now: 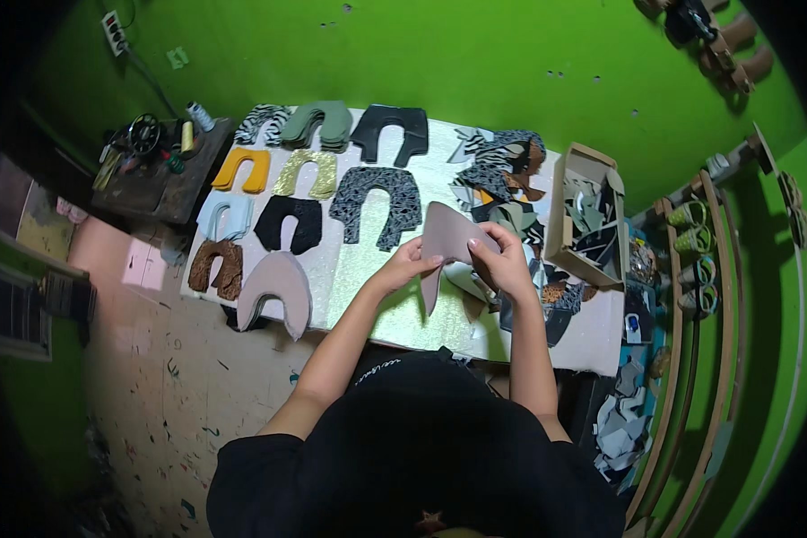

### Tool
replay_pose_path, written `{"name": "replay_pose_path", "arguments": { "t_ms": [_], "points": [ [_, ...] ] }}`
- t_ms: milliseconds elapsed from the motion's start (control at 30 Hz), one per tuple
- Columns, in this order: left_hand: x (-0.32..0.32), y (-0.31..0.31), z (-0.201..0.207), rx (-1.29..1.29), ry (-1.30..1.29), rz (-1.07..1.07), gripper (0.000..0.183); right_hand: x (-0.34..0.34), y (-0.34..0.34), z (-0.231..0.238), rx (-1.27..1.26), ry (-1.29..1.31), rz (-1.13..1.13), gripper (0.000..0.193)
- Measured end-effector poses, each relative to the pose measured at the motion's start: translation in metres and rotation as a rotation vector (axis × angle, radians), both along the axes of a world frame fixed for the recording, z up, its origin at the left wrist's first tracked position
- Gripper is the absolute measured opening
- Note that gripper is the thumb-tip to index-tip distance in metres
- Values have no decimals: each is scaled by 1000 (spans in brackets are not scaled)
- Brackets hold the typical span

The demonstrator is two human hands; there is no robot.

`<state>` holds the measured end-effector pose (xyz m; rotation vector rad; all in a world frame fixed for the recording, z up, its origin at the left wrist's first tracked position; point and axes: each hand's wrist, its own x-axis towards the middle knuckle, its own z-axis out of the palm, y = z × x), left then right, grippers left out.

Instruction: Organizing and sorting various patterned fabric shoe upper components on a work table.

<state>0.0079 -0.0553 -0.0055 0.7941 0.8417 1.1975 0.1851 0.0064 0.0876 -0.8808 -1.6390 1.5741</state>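
Observation:
Over the front middle of the table I hold a curved, beige-grey cut piece [446, 230] that looks like a shoe upper. My left hand [405, 267] pinches its left side, with the thumb on top. My right hand [504, 262] grips the right side, fingers behind and thumb in front. One pointed end of the piece hangs down between my hands. Left of them, a stack of similar beige-grey U-shaped pieces [276, 276] lies at the table's front edge. A black-and-grey patterned U-shaped piece [377, 202] lies just beyond my left hand.
More U-shaped stacks, such as green [318, 125], black [392, 133] and yellow [241, 170], cover the table's left half. Mixed scraps [502, 170] lie at right beside a cardboard box [592, 215] of offcuts. A sewing machine table [166, 184] stands left; a sandal rack [695, 242] lines the right wall.

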Motion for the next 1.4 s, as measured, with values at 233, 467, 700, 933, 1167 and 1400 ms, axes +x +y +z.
{"name": "replay_pose_path", "arguments": {
  "t_ms": [233, 467, 700, 933, 1167, 1400],
  "points": [
    [-67, -61, -3, -40, -51, 355, 31, -58, -11, -13, -131, -3, 72, 10],
    [-145, -134, 0, -79, 90, 651, 25, -135, -40, -46, -16, -85, 246, 23],
    [-204, -196, -4, -190, 667, 945, 18, -218, -95, -99, 7, -161, 303, 44],
    [-222, -229, -38, -409, 979, 977, 24, -246, -131, -145, 291, -377, 432, 35],
    [-226, -234, -50, -348, 1022, 987, 30, -247, -140, -147, 273, -380, 370, 38],
    [-203, -211, -26, -357, 1380, 1044, 25, -225, -135, -126, 464, -526, 385, 40]
  ]
}}
